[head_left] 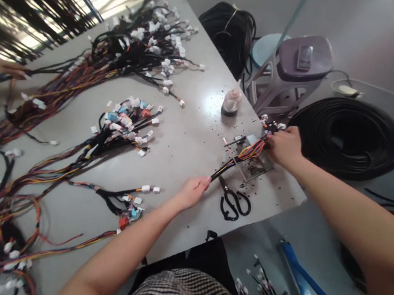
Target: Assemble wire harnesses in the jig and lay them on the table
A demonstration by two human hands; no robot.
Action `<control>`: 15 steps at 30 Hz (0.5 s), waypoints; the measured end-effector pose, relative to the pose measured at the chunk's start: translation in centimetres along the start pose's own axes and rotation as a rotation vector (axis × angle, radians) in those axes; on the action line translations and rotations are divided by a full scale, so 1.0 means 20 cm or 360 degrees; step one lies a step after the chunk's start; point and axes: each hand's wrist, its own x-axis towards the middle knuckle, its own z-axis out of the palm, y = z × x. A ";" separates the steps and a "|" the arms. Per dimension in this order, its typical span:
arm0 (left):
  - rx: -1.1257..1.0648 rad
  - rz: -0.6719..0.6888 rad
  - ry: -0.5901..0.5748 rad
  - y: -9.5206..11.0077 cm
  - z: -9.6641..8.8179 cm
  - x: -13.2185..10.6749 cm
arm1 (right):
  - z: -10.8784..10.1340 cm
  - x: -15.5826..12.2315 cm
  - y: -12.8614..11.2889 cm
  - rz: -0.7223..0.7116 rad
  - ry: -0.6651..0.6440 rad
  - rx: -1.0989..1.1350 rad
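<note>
A short wire harness (244, 154) with orange, yellow and blue strands lies stretched across the right end of the grey table (186, 141). My left hand (193, 191) pinches its black-sleeved end. My right hand (285, 145) grips the other end, where white connectors (271, 124) fan out near the table's edge. The harness crosses a small metal jig (254, 164). Black-handled scissors (232, 200) lie just right of my left hand.
Piles of finished harnesses (125, 126) cover the table's middle and left. A small bottle (231, 102) stands behind the jig. Another person's hand (15, 70) reaches in at far left. A stool (292, 68) and black cable coils (348, 136) sit on the floor to the right.
</note>
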 end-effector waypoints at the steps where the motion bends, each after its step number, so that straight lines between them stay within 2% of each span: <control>1: 0.0086 0.0030 -0.0002 -0.05 -0.03 -0.08 | -0.03 -0.02 0.00 0.0012 -0.0033 -0.0062; 4: 0.0256 0.0008 -0.0012 -0.26 -0.17 -0.39 | -0.09 -0.10 0.00 0.0087 0.0040 -0.0202; 7: 0.0398 -0.0028 0.0014 -0.53 -0.30 -0.73 | -0.10 -0.26 -0.04 0.0278 0.0391 -0.0202; 9: 0.0565 -0.0060 0.0036 -0.72 -0.38 -0.95 | -0.09 -0.43 -0.12 0.0500 0.0637 -0.0061; 10: 0.0656 -0.0110 0.0044 -0.82 -0.42 -1.07 | -0.09 -0.53 -0.20 0.0621 0.0743 0.0060; 12: 0.0793 -0.0273 0.0049 -1.03 -0.53 -1.32 | -0.06 -0.71 -0.43 0.0833 0.0844 0.0403; 14: 0.0876 -0.0447 0.0041 -1.24 -0.66 -1.57 | -0.02 -0.79 -0.74 0.1019 0.0758 0.0893; 15: 0.0923 -0.0531 0.0033 -1.34 -0.73 -1.69 | -0.01 -0.79 -0.90 0.1107 0.0658 0.1186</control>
